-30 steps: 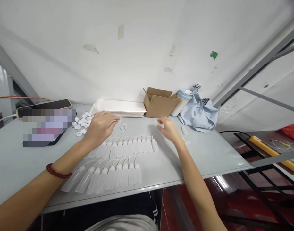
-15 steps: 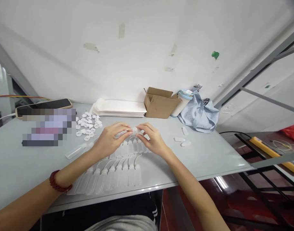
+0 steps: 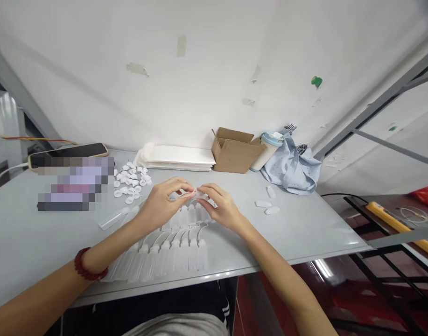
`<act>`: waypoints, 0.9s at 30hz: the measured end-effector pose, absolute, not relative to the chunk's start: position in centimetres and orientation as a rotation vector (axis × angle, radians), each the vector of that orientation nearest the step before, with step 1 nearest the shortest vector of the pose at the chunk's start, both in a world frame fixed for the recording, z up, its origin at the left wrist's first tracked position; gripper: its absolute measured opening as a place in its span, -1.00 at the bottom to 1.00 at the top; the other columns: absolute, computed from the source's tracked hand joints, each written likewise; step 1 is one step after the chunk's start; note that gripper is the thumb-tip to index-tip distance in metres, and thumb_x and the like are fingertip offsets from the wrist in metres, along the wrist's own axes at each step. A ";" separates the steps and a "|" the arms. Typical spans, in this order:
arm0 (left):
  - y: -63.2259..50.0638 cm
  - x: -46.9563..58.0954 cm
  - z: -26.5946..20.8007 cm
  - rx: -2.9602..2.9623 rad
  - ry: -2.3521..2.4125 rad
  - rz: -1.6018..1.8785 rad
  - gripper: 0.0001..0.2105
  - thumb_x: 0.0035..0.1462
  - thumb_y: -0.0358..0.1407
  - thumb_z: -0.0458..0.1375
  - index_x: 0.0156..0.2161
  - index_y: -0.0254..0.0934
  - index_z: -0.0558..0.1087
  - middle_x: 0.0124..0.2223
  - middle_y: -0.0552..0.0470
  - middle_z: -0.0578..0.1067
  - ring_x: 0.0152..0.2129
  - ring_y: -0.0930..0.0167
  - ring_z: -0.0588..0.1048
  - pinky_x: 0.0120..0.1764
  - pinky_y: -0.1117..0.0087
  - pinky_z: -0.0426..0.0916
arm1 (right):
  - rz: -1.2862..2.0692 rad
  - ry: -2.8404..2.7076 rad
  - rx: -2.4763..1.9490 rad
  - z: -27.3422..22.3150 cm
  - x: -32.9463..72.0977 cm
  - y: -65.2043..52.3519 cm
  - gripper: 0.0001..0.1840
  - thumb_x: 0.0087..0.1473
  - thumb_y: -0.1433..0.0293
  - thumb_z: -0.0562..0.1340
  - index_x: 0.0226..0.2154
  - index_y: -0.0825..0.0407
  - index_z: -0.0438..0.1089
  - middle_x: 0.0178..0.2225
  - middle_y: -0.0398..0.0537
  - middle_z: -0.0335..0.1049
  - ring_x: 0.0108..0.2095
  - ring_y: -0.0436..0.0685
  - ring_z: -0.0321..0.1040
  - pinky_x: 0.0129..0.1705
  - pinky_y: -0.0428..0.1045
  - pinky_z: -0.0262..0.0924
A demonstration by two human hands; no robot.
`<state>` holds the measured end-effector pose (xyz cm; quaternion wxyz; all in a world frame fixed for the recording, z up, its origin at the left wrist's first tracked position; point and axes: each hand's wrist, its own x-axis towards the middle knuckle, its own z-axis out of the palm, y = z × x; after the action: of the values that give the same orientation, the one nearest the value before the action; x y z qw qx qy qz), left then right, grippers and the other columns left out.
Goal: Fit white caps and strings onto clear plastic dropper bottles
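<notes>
My left hand [image 3: 165,201] is closed in a pinch on a thin, flat white piece [image 3: 183,195]. Facing it, fingertips nearly touching, my right hand [image 3: 221,205] pinches a small translucent white piece [image 3: 199,194]; the fingers cover much of both. Below and behind the hands lie two rows of translucent plastic bottles [image 3: 160,262] with thin, curved white stems. One loose clear tube [image 3: 112,219] rests left of my left forearm. A pile of small white caps [image 3: 131,179] sits beyond my left hand. Right of my right hand are a few flat white oval pieces [image 3: 263,204].
Along the wall stand a stack of white sheets [image 3: 178,156], an open cardboard box [image 3: 236,156], a lidded cup [image 3: 266,151] and a pale blue cloth [image 3: 292,168]. A phone [image 3: 70,155] and a pixelated object [image 3: 77,184] lie at left. The table's front edge [image 3: 231,274] is close to me.
The camera view has shifted slightly, so everything sits a little further right. Both hands keep their pinch, and the fingertips have come slightly closer together around the small pieces.
</notes>
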<state>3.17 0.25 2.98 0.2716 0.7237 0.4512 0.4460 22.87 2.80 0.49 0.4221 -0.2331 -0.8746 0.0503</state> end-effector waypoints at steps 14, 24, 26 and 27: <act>0.6 2.9 3.7 1.979 1.306 1.087 -0.74 0.10 -0.04 0.15 -0.31 -0.17 0.54 -0.22 0.04 0.59 -0.28 0.31 0.50 -0.29 0.34 0.39 | 0.237 -2.095 -0.636 0.3 22.5 2.2 -0.68 0.22 0.41 0.15 0.04 -0.01 0.22 -0.16 0.07 0.42 -0.17 0.11 0.40 -0.22 0.02 0.41; 0.6 2.6 3.3 2.261 1.205 1.134 -0.78 0.15 -0.13 0.13 -0.31 -0.22 0.53 -0.30 0.00 0.58 -0.27 0.30 0.47 -0.24 0.30 0.37 | 0.459 -2.063 -0.681 0.6 22.0 1.6 -0.75 0.21 0.39 0.15 -0.04 0.01 0.34 -0.16 0.06 0.45 -0.14 0.12 0.41 -0.13 0.07 0.39; 0.5 2.7 3.1 2.256 1.226 1.143 -0.78 0.14 -0.12 0.15 -0.29 -0.22 0.52 -0.29 0.00 0.57 -0.25 0.28 0.47 -0.24 0.29 0.38 | 0.714 -1.950 -0.753 0.7 21.8 1.6 -0.74 0.18 0.33 0.18 -0.07 0.02 0.36 -0.13 0.07 0.46 -0.15 0.12 0.43 -0.14 0.07 0.39; 0.5 2.7 3.1 2.251 1.240 1.149 -0.79 0.13 -0.11 0.16 -0.28 -0.21 0.51 -0.28 0.01 0.57 -0.24 0.28 0.47 -0.24 0.29 0.39 | 0.860 -1.873 -0.781 0.8 21.8 1.6 -0.73 0.15 0.31 0.21 -0.09 0.03 0.37 -0.12 0.07 0.46 -0.15 0.12 0.44 -0.14 0.07 0.39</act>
<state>2.73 0.52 3.10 0.1626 0.7890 0.4346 0.4027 21.82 1.56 0.83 0.4519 -0.3161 -0.7581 0.3480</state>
